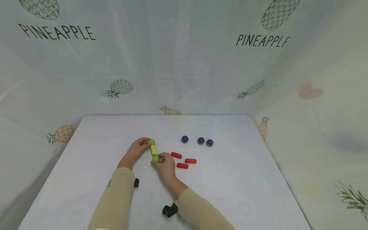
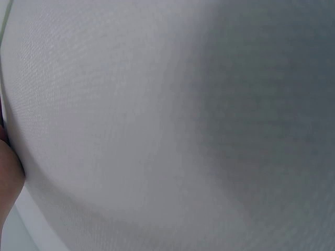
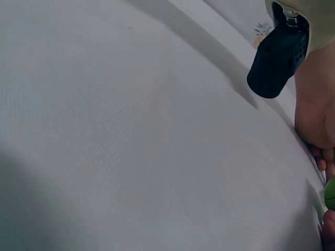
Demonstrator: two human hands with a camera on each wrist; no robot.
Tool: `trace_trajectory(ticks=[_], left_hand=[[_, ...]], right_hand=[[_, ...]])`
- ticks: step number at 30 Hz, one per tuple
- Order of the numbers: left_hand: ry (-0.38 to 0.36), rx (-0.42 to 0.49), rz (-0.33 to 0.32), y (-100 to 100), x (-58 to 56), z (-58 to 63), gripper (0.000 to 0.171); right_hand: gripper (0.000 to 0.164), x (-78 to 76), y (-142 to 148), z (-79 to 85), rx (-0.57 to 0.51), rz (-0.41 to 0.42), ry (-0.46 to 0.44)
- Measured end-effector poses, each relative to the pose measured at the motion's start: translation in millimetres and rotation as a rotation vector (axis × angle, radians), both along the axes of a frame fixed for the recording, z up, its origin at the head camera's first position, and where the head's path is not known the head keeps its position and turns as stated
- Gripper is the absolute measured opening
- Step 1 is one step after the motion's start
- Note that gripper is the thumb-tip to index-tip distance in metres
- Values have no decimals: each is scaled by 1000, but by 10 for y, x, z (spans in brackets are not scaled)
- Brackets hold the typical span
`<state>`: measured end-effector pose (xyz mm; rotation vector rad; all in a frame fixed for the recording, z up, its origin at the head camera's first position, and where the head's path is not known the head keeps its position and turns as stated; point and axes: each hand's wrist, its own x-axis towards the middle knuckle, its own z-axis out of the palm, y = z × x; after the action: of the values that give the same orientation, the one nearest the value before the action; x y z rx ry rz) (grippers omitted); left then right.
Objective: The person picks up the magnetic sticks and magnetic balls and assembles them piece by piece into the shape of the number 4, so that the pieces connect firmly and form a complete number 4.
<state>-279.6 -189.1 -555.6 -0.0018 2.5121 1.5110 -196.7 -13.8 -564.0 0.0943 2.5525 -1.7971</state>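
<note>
In the head view my left hand pinches a lime-green ball between thumb and fingers. My right hand pinches a second lime-green ball, nearer to me. Between the balls lies a yellow-green rod, in line with both; whether it is joined to them I cannot tell. At the right edge of the right wrist view, part of a green ball shows beside fingertips. The left wrist view catches only a sliver of a hand and pale tabletop.
Several red rods, among them one front rod, lie just right of my right hand. Behind them sit dark blue balls, one apart and two close together. The white table meets a pineapple-print cloth. Black wrist cameras stick out from the sleeves.
</note>
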Motion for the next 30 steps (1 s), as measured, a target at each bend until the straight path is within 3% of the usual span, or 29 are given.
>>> trace_trajectory(ticks=[14,30], left_hand=[[-5,11,-6,-15,-5,-23,48],[28,19,-23,-3,28,14,46]], right_hand=[[34,-2,-101,8,71,-48,30],[34,6,-91,42,116,-28,36]])
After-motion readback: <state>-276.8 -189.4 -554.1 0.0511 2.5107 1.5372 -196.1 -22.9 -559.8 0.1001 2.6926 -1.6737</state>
